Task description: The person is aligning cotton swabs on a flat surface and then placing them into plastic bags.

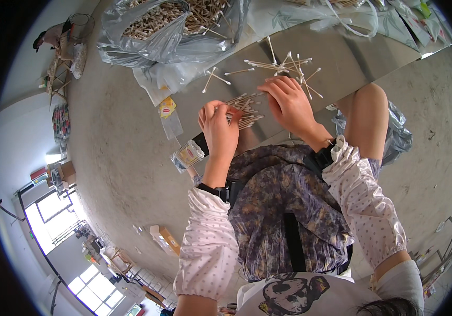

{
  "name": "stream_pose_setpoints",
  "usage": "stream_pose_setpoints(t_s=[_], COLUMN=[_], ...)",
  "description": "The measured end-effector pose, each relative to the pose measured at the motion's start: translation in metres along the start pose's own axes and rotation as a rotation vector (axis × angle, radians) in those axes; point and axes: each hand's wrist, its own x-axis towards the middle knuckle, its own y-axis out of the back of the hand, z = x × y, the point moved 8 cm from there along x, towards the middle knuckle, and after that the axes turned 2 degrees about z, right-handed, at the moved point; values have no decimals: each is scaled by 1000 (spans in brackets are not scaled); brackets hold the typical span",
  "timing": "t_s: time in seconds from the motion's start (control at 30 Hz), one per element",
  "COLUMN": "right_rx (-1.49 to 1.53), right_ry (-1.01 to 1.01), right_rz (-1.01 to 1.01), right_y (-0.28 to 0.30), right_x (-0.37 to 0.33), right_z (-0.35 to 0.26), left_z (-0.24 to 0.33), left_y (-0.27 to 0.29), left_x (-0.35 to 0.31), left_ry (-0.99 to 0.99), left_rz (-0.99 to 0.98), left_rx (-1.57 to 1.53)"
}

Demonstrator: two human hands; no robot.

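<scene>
My left hand (219, 126) is closed around a bundle of wooden-stemmed cotton swabs (247, 118), whose white tips fan out to the right. Close beside it, my right hand (290, 105) has its thumb and fingers together at the end of one cotton swab (253, 95) at the top of the bundle. Beyond the right hand, loose cotton swabs (280, 67) lie crossed in a heap on the metal tabletop (336, 68). A few more, including a crossed pair (213, 79), rest farther left.
A grey plastic bag (168, 50) full of cotton swabs stands at the far left of the table. Near the table's left edge are a yellow-labelled packet (167, 107) and a clear pack (188, 156). Plastic packaging (342, 21) lies along the back. A cardboard box (164, 240) sits on the floor.
</scene>
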Motion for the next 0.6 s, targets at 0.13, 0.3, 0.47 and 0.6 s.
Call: stream_pose_setpoints(t_s=[0.13,0.3,0.47,0.6], right_rx=[9,15,1,21], right_ry=[-5,-7,-8,-2], right_rz=[7,17,13,11], right_y=[1,0,2,1], right_x=[1,1,-1,1], right_z=[-1,0,4,-1], left_z=[0,2,19,18], left_y=[0,16,21,20], left_x=[1,-1,-21,-37], left_ry=[-34,-64,-167,-242], left_rz=[-13,51,-99,-188], left_rx=[8,-80,-88,-36])
